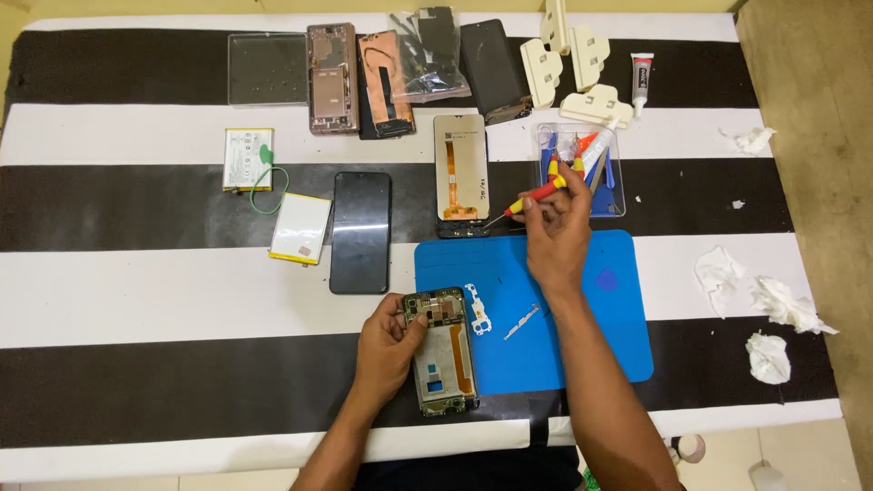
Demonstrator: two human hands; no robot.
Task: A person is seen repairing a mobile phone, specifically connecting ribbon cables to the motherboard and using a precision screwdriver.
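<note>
A table covered in a broad black-and-white striped cloth (136, 291) fills the view, with a blue work mat (627, 345) laid near its front edge. Along the far side lie opened phone bodies, a clear tray (265, 69) and pale plastic clamps (582, 55); crumpled tissues (773, 305) sit off to the right.

The opened phone frame (443, 359) lies flat, half on the mat's left edge, its boards and copper-coloured flex exposed. It looks light and stiff but delicate inside, so I'd judge the outer rim the safe place to hold it, never the flex. The left hand (386, 350) does just that, fingers curled against the frame's left edge and upper corner.

The right hand (556, 232) is raised over the mat's far edge, fingers pinched closed around a red-and-yellow screwdriver (536, 194), tip pointing left toward a detached display panel (460, 173). The driver is slim and likely slippery; a fingertip pinch near the collar suits it.

A small white bracket (476, 307) and a thin metal strip (521, 321) lie loose on the mat beside the frame.
</note>
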